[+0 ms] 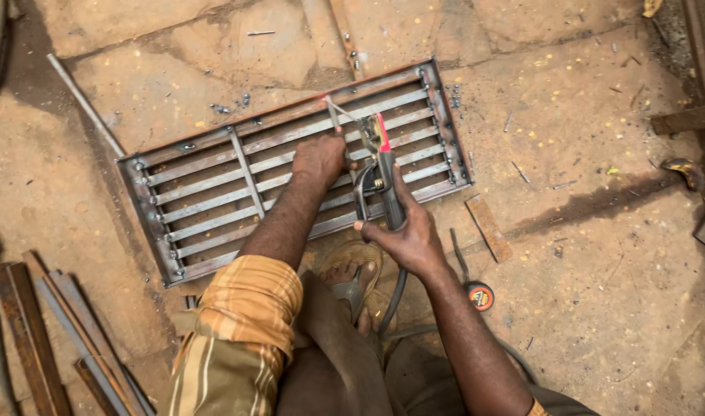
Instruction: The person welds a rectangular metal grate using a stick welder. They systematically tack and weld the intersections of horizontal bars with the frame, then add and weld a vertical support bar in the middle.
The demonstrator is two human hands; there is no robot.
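Loose steel bars (36,331) on floor at left, steel grille frame (214,185) flat on stone floor, left hand (319,158) fingers pinching thin welding rod (333,112) over grille centre, right hand (409,235) fingers wrapped round electrode holder (383,166) w/ red tip, tape measure (480,295) by right wrist.

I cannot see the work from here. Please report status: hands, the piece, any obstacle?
Right hand grips electrode holder. Left hand steadies the welding rod over metal grille. Tape measure and flat scrap lie beside, not in the way.
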